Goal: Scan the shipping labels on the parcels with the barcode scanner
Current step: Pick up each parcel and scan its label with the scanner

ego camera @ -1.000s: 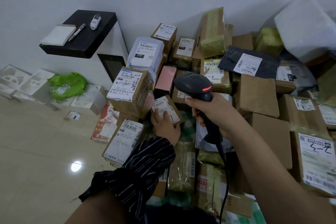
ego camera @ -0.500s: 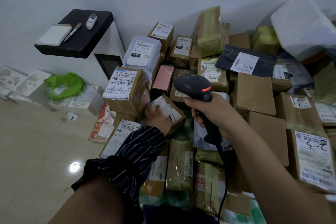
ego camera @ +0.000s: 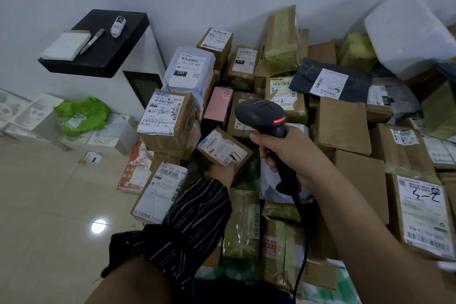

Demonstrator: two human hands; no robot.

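Note:
My right hand (ego camera: 292,153) grips the handle of a black barcode scanner (ego camera: 261,115) whose red light is lit; its cable hangs down toward me. The scanner head sits just above and right of a small brown parcel (ego camera: 223,149) with a white shipping label facing up. My left hand (ego camera: 222,173), in a striped sleeve, holds that parcel by its near edge, fingers partly hidden under it. A large heap of labelled parcels (ego camera: 343,126) fills the floor to the right.
A taller labelled carton (ego camera: 167,123) stands left of the small parcel, with another carton (ego camera: 160,190) lying below it. A black shelf (ego camera: 98,57) with a notepad and pen juts from the wall. White boxes and a green bag (ego camera: 82,116) lie on the tiled floor at left.
My left hand has slid from the top of the small parcel to its near edge, leaving the label uncovered under the scanner. My right hand and the scanner stayed nearly still.

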